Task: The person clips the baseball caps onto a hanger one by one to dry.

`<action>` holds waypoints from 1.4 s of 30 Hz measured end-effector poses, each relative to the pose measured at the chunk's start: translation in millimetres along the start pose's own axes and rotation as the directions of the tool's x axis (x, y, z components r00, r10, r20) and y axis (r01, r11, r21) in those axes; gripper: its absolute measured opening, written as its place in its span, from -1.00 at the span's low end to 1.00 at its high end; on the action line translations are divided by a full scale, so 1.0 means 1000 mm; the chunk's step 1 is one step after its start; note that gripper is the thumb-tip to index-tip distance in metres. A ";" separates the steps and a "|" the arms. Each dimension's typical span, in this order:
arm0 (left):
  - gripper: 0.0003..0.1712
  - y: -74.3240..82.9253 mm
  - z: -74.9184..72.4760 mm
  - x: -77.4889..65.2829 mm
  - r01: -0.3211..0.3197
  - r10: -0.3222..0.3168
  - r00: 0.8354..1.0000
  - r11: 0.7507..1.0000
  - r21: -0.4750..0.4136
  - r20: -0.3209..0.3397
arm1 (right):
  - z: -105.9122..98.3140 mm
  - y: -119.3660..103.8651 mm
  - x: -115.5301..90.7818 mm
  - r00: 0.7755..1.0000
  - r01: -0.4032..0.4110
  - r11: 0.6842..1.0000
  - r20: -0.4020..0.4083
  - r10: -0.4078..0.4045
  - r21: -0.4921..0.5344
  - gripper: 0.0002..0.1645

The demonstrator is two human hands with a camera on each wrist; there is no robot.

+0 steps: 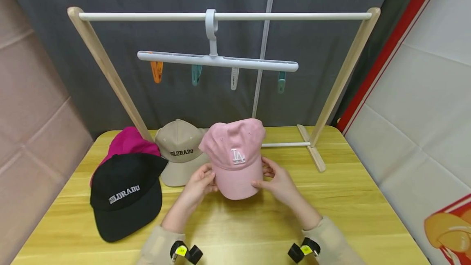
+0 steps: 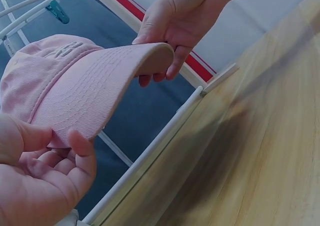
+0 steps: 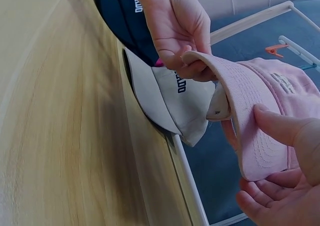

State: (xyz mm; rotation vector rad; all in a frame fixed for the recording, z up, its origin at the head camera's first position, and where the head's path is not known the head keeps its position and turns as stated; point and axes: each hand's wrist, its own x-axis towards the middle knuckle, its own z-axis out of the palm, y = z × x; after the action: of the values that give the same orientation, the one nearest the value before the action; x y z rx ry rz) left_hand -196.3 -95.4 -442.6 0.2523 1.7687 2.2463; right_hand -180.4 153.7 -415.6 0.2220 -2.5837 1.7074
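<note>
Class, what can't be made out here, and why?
Pink cap, back: head view, hidden by its front.
Magenta cap, lower part: head view, mostly hidden by black cap.
Wall print, right side: head view, cut off by edge.
White clip, marking: head view, too small to read.

We see the left hand (image 2: 45, 181) and the right hand (image 2: 185, 21) pinching opposite edges of the brim (image 2: 95, 91) of a pink baseball cap (image 2: 60, 83), thumbs on top. Behind the cap, we spot a teal clothespin (image 2: 58, 12); below the cap, a white rod (image 2: 145, 155) and a wood-grain tabletop (image 2: 265, 136).
</note>
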 end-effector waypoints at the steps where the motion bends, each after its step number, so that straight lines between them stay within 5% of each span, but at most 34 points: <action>1: -0.62 0.000 0.001 0.000 0.002 -0.002 1.000 1.000 -0.007 0.005 | -0.001 0.001 0.000 1.000 0.006 1.000 0.000 -0.006 -0.008 -0.06; 28: -0.69 0.007 0.018 0.010 0.007 -0.006 1.000 0.997 -0.077 0.022 | -0.018 0.000 0.002 1.000 0.011 0.994 0.024 -0.008 -0.110 -0.03; 42: -0.68 0.008 0.023 0.016 0.014 -0.012 1.000 0.994 -0.106 0.018 | -0.030 0.002 0.006 0.992 0.101 0.978 0.089 -0.086 -0.184 -0.10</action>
State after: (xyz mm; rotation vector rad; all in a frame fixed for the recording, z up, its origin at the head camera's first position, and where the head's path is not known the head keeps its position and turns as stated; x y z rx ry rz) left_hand -205.7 -70.6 -429.8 0.2366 1.6320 2.3129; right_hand -187.7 181.4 -404.9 0.4060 -2.7220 1.4422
